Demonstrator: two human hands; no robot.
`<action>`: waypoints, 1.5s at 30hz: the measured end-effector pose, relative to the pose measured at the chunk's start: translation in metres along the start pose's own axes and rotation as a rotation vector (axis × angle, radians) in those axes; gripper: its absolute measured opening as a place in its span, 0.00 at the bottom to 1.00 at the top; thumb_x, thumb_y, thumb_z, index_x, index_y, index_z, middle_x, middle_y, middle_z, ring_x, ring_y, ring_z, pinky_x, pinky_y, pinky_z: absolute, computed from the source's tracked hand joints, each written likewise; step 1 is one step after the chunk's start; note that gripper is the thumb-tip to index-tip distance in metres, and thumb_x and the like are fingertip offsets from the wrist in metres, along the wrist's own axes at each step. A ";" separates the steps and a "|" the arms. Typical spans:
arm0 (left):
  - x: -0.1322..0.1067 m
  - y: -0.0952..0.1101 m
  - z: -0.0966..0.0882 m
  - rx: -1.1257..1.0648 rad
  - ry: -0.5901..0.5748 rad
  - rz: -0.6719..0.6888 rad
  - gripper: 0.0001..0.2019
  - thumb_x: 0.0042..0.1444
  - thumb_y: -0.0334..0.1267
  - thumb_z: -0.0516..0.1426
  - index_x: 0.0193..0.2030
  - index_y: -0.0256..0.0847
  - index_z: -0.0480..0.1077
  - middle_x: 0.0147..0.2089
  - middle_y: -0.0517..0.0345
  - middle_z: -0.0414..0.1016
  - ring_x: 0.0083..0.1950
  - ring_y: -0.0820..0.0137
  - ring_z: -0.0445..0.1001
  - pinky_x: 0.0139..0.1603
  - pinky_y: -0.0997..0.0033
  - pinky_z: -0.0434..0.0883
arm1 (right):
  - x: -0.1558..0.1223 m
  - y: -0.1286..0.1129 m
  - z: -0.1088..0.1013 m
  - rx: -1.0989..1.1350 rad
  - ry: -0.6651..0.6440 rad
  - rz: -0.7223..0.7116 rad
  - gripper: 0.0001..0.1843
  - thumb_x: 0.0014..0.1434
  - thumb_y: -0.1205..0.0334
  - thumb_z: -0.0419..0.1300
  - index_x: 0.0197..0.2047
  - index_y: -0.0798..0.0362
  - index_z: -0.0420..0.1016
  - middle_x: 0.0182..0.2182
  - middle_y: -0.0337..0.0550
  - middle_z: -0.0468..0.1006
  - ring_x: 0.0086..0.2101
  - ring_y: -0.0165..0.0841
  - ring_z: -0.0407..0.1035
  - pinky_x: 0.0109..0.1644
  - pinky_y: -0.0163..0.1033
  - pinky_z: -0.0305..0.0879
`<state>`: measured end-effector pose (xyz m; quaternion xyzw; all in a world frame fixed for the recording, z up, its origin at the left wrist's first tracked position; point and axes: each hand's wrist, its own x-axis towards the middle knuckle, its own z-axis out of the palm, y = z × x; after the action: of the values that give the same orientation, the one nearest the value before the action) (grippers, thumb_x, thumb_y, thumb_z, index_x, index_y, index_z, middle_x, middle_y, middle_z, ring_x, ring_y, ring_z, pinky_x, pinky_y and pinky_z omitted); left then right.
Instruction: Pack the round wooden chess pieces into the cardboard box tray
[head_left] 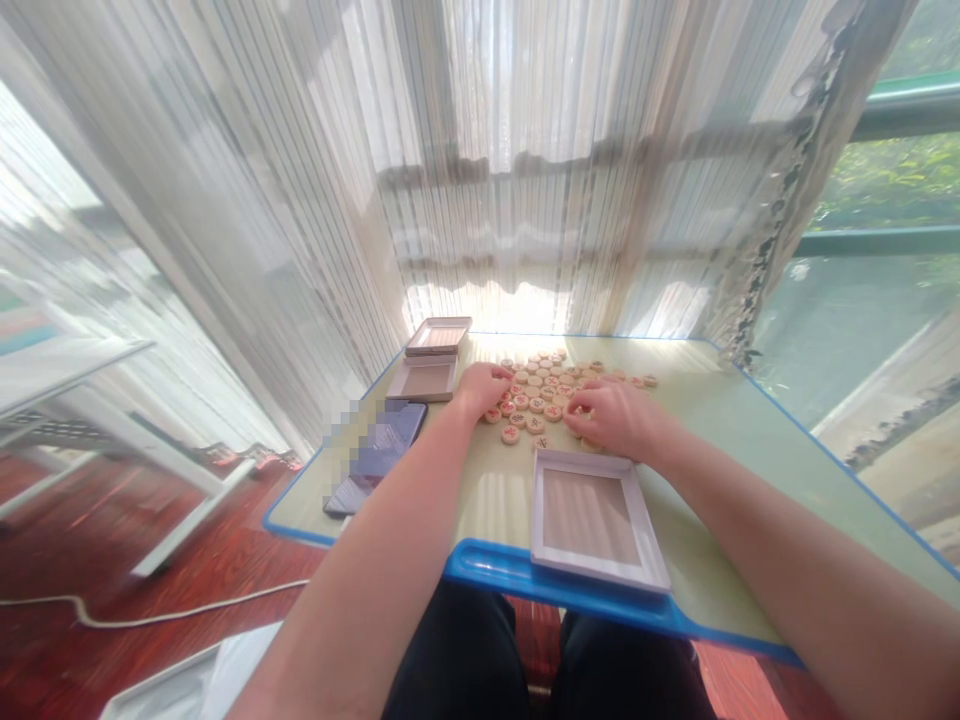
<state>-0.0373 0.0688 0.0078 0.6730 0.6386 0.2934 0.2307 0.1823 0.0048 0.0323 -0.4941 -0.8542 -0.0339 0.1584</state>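
Observation:
Many round wooden xiangqi pieces (536,405) lie loosely spread on a pale tabletop (757,470), several of them face up with red or dark characters. At the left edge of the spread, my left hand (480,390) rests with its fingers curled against the pieces. My right hand (615,415) is on the right side, thumb and fingers bent together over the pieces. What either hand grips, if anything, is hidden by the fingers. Just in front of my right hand sits a shallow open box part (600,580) with a brown inside.
Another shallow box part (424,378) and a similar one (439,335) behind it stand at the back left. A phone (382,450) lies near the left edge. The table has a blue rim (525,572); sheer curtains (510,220) hang behind it.

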 end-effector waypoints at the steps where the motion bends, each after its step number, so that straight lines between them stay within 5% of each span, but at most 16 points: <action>1: 0.001 -0.002 0.001 -0.021 0.009 -0.005 0.15 0.47 0.37 0.58 0.43 0.39 0.77 0.38 0.55 0.79 0.36 0.69 0.76 0.34 0.75 0.71 | 0.000 0.001 0.001 0.001 -0.016 0.014 0.12 0.56 0.57 0.55 0.30 0.51 0.78 0.33 0.44 0.77 0.37 0.37 0.69 0.36 0.37 0.59; 7: 0.005 -0.009 0.006 -0.144 0.071 -0.011 0.19 0.45 0.34 0.59 0.47 0.36 0.73 0.45 0.52 0.77 0.38 0.72 0.75 0.32 0.79 0.70 | 0.000 -0.001 0.001 0.010 -0.008 0.084 0.13 0.56 0.54 0.54 0.33 0.51 0.78 0.34 0.44 0.77 0.34 0.35 0.68 0.34 0.37 0.58; 18: 0.000 -0.003 0.003 -0.148 0.047 -0.057 0.17 0.42 0.25 0.55 0.38 0.39 0.78 0.33 0.56 0.78 0.28 0.74 0.72 0.24 0.79 0.65 | 0.000 -0.007 -0.004 0.039 -0.093 0.198 0.14 0.53 0.52 0.54 0.33 0.50 0.77 0.31 0.43 0.78 0.32 0.34 0.68 0.31 0.36 0.57; 27: 0.002 -0.004 0.003 -0.197 0.038 -0.084 0.26 0.41 0.22 0.52 0.48 0.38 0.73 0.47 0.55 0.77 0.41 0.71 0.75 0.31 0.79 0.69 | 0.002 0.000 0.010 0.081 -0.052 0.174 0.14 0.52 0.52 0.55 0.33 0.50 0.76 0.30 0.41 0.77 0.32 0.34 0.68 0.31 0.35 0.56; 38: 0.005 -0.009 0.002 -0.016 0.134 -0.030 0.21 0.41 0.26 0.55 0.45 0.37 0.75 0.46 0.53 0.78 0.46 0.66 0.75 0.44 0.73 0.70 | 0.002 -0.003 0.005 0.089 -0.076 0.119 0.12 0.54 0.55 0.54 0.31 0.52 0.75 0.29 0.41 0.76 0.33 0.33 0.67 0.32 0.35 0.55; 45: -0.004 0.004 -0.002 0.209 0.135 0.004 0.20 0.44 0.32 0.55 0.46 0.41 0.76 0.47 0.51 0.77 0.49 0.62 0.73 0.51 0.67 0.68 | 0.001 -0.004 0.003 0.010 -0.083 0.054 0.19 0.61 0.56 0.47 0.23 0.52 0.69 0.26 0.42 0.75 0.31 0.33 0.65 0.31 0.36 0.52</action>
<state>-0.0361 0.0646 0.0114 0.6732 0.6786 0.2703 0.1150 0.1771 0.0044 0.0301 -0.5173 -0.8464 -0.0047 0.1263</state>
